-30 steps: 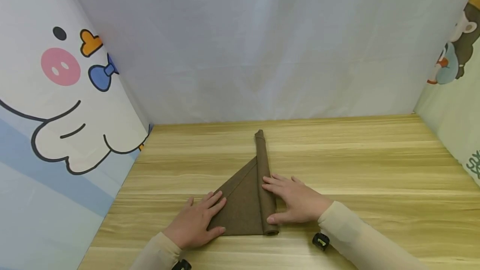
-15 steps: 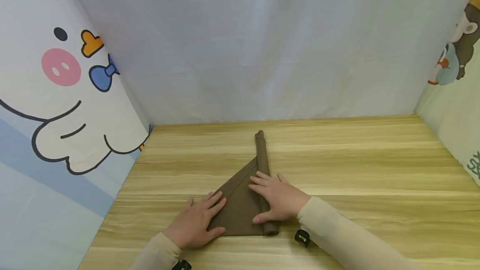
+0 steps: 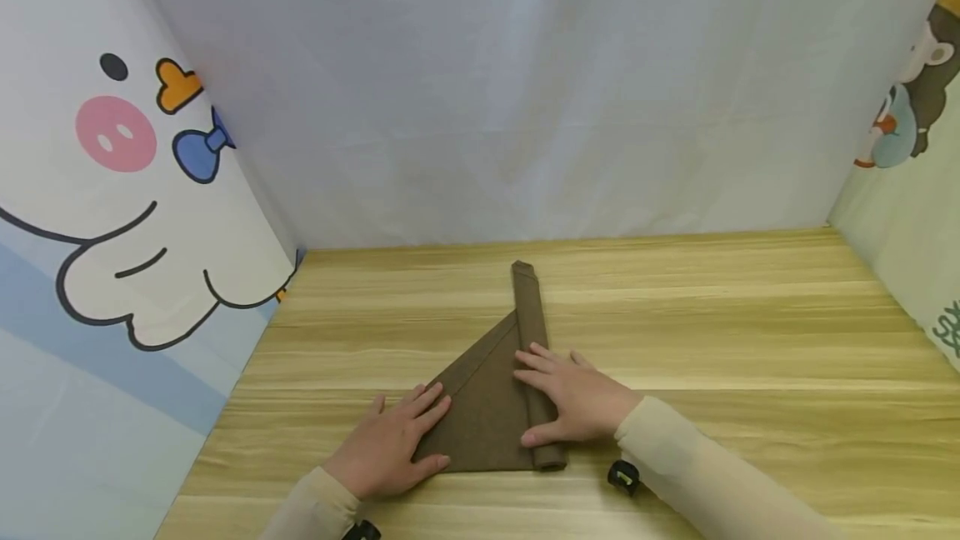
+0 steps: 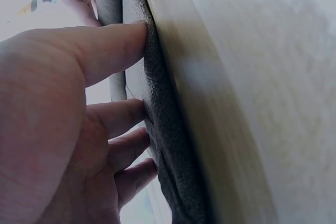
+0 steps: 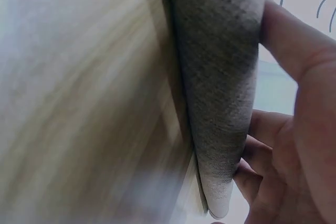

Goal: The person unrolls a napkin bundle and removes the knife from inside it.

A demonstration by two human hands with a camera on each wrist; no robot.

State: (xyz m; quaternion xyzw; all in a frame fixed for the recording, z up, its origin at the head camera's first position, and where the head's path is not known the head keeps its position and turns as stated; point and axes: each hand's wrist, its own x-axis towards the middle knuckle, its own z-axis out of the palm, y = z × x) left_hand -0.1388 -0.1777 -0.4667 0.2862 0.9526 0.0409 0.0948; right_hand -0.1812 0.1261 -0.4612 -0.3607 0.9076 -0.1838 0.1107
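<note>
brown cloth [image 3: 483, 423] lies under both sets of spread fingers: flat part below the left hand [image 3: 392, 450], rolled edge [image 3: 530, 315] below the right hand [image 3: 583, 398]. pushing unevenly could skew the roll imo.

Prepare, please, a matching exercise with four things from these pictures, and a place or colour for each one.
Column 1
1. Left hand
2. Printed bow
3. Right hand
4. Table

Column 2
A. touches the rolled part of the brown cloth
B. beneath the cloth
C. touches the flat part of the cloth
D. blue

Pairs: 1-C; 2-D; 3-A; 4-B
</note>
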